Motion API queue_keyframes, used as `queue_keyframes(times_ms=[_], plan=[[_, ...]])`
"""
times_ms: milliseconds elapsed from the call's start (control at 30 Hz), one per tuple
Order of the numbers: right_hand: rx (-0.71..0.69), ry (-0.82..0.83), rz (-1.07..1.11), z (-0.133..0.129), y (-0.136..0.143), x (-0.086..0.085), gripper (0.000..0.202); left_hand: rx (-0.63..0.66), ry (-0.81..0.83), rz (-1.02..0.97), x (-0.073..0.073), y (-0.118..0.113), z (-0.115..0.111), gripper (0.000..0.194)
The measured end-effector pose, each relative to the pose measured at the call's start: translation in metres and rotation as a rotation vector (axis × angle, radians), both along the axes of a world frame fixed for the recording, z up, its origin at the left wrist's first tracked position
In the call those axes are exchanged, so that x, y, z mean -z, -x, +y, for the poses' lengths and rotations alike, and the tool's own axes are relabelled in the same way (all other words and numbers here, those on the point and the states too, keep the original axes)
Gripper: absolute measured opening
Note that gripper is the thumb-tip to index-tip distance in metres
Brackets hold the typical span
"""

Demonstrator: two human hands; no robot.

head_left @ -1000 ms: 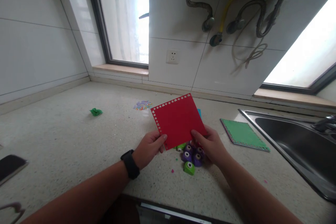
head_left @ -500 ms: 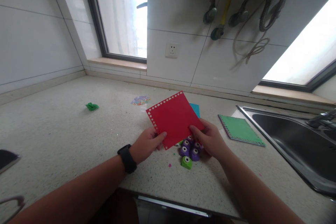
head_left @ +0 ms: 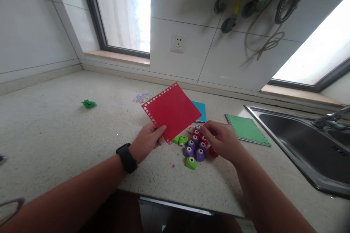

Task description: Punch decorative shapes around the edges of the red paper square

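Note:
My left hand (head_left: pixel 149 140) pinches the lower left edge of a red square sheet of paper (head_left: pixel 173 111), thumb on top. Small heart, flower and star cut-outs line two of the sheet's edges, with another at its near corner. My right hand (head_left: pixel 221 138) is off the sheet, hovering beside several small craft punches with its fingers loosely bent and nothing visible in them. Those nearest it are purple punches (head_left: pixel 199 154) and a red punch (head_left: pixel 213 151), partly behind the hand. A green punch (head_left: pixel 190 162) sits at the near end of the cluster.
Behind the red sheet lies blue paper (head_left: pixel 199 111). A stack of punched green sheets (head_left: pixel 248 129) rests beside the steel sink (head_left: pixel 290 145) at the right. Paper bits (head_left: pixel 142 98) and a crumpled green piece (head_left: pixel 89 104) lie on the counter (head_left: pixel 90 142).
My right hand has let go of the red sheet and is now beside the punches. The sheet has moved left in my left hand, uncovering more punches. The view has shifted slightly.

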State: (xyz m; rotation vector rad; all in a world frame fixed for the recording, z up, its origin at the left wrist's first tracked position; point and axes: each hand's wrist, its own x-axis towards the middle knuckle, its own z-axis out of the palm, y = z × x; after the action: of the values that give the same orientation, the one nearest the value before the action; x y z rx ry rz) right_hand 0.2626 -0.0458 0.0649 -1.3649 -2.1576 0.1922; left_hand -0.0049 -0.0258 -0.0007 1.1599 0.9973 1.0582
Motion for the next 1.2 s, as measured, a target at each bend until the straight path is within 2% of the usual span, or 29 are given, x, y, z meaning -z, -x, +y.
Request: queue_keyframes(times_ms=[100, 200, 300, 433, 600, 733, 867, 967, 1100, 1200], plan=[[-0.177, 0.057, -0.216, -0.006, 0.006, -0.007, 0.031, -0.012, 0.022, -0.038, 0.002, 0.0, 0.001, 0.032], [-0.344, 0.184, -0.31, -0.011, 0.011, -0.012, 0.029, -0.013, 0.038, -0.068, 0.002, 0.0, 0.001, 0.032], [-0.403, 0.293, -0.356, -0.014, 0.016, -0.014, 0.029, -0.015, 0.039, -0.071, 0.001, -0.001, 0.001, 0.033], [-0.387, 0.337, -0.425, -0.017, 0.02, -0.011, 0.029, -0.037, 0.045, -0.067, 0.001, -0.001, 0.002, 0.031], [-0.395, 0.32, -0.395, -0.02, 0.022, -0.011, 0.014, -0.039, 0.038, -0.05, 0.0, -0.001, 0.001, 0.029], [-0.323, 0.292, -0.108, -0.02, 0.02, -0.009, 0.016, -0.022, 0.023, -0.039, -0.001, -0.001, 0.0, 0.033], [-0.19, 0.321, 0.242, -0.016, 0.019, 0.002, 0.016, -0.017, 0.016, -0.019, -0.002, -0.001, -0.001, 0.035], [-0.155, 0.315, 0.339, -0.011, 0.02, 0.01, 0.023, -0.026, 0.013, -0.011, -0.003, -0.001, -0.001, 0.036], [-0.155, 0.274, 0.353, -0.008, 0.02, 0.012, 0.025, -0.035, 0.006, -0.016, -0.003, 0.0, -0.002, 0.039], [-0.18, 0.186, 0.22, -0.009, 0.017, 0.007, 0.021, -0.034, -0.005, -0.012, -0.004, 0.0, -0.002, 0.041]])
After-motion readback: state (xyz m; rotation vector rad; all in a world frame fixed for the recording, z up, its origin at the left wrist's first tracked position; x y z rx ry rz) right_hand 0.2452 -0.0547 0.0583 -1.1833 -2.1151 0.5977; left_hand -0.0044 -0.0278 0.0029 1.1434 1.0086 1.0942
